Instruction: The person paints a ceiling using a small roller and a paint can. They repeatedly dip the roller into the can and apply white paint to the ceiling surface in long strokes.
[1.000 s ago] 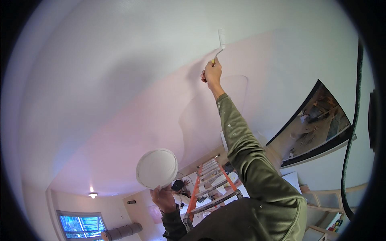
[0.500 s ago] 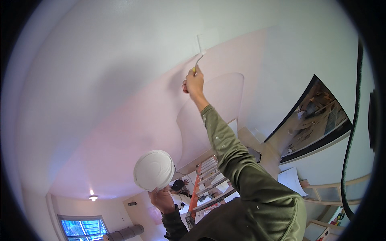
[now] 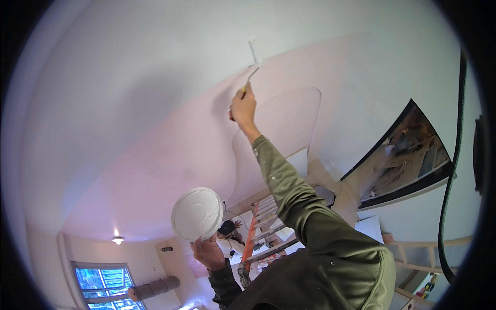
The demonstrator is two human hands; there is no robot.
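My right hand (image 3: 244, 107) is raised high on a stretched arm, its fingers closed round the yellow handle of a small paint roller (image 3: 252, 72). The white roller head lies against the wall (image 3: 170, 144), at the border between white and pale pink. Lower and to the left, my left hand (image 3: 208, 252) grips the lower edge of a round white paint container (image 3: 197, 214). White paint is smeared inside its rim. Whether it is a lid or a tub I cannot tell, and some fingers are hidden behind it.
An orange-sided ladder (image 3: 250, 235) stands below me. Beyond it, a person in a dark cap (image 3: 226, 227) is down by white surfaces. A large black-framed screen or glossy panel (image 3: 408, 155) is on the right, beside a dark hanging cable (image 3: 448, 206). A window (image 3: 106, 281) is lower left.
My right hand and the roller have shifted slightly left and up along the colour border. The left hand still holds the round container, which has moved up slightly.
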